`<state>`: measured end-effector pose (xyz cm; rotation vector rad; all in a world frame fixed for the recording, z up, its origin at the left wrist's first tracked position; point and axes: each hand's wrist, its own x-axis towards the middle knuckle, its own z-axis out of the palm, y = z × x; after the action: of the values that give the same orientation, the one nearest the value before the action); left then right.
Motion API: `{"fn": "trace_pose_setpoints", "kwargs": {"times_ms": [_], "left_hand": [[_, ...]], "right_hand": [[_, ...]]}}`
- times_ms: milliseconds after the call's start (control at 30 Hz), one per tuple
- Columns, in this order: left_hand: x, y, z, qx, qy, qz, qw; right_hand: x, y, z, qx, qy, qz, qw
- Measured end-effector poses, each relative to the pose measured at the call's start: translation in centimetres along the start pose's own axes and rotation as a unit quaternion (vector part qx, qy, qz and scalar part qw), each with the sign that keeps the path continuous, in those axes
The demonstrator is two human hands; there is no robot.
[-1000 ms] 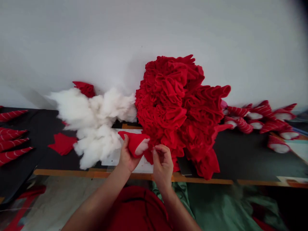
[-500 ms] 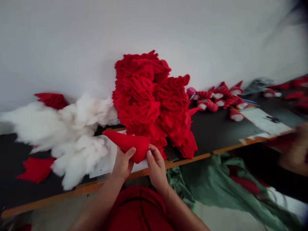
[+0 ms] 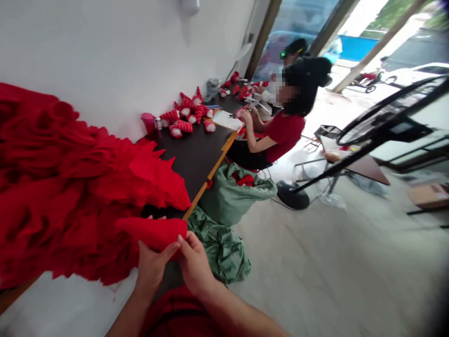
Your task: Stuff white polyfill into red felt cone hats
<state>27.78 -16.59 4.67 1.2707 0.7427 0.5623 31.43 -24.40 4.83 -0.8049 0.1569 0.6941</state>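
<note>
A stuffed red felt cone (image 3: 157, 230) lies sideways between my two hands, its narrow end pointing left. My left hand (image 3: 151, 262) wraps it from below, thumb on the near side and fingertips showing behind. At the wide right end, my right hand (image 3: 194, 257) pinches the rim between thumb and fingers. Behind and to the left of both hands rises a large heap of red felt pieces (image 3: 70, 187). Whatever fills the cone is hidden inside it.
On the black table (image 3: 184, 154) are several striped red gnome figures (image 3: 189, 110) and a pink cup (image 3: 148, 122). Green sacks (image 3: 238, 192) stand on the floor beside it. A co-worker in red (image 3: 286, 133) sits farther along; a standing fan (image 3: 365, 135) is at right.
My view has swung to the right, bringing the co-workers, fan and doorway into sight and taking the white stuffing out. Both hands still hold the red cone.
</note>
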Motion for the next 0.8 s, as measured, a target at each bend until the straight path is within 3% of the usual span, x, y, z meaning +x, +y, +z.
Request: {"fn": "trace_pose_setpoints", "kwargs": {"times_ms": [67, 200, 367, 500, 567, 700, 800], "left_hand": [[0.8, -0.9, 2.4, 0.016, -0.053, -0.018, 0.998], [2.3, -2.3, 6.0, 0.028, -0.07, -0.041, 0.996], [3.2, -1.2, 7.8, -0.138, -0.059, -0.102, 0.983], [3.2, 0.8, 7.4, -0.259, -0.014, -0.127, 0.958], [2.8, 1.6, 6.7, -0.295, 0.02, -0.113, 0.948], [2.1, 2.9, 4.4, -0.34, 0.088, -0.068, 0.934], [1.3, 3.5, 1.9, -0.344, 0.129, -0.024, 0.93]], "right_hand": [[0.7, -1.9, -1.4, 0.023, 0.024, -0.01, 0.999], [1.9, -4.6, -3.7, 0.026, 0.052, -0.017, 0.998], [3.4, -5.6, -5.6, -0.133, 0.088, -0.104, 0.982], [4.5, -5.9, -5.3, -0.265, 0.06, -0.188, 0.944], [5.0, -5.8, -4.2, -0.266, 0.013, -0.191, 0.945], [5.7, -4.5, -0.8, -0.218, -0.072, -0.118, 0.966], [5.7, -2.8, 2.1, -0.218, -0.119, -0.054, 0.967]]}}
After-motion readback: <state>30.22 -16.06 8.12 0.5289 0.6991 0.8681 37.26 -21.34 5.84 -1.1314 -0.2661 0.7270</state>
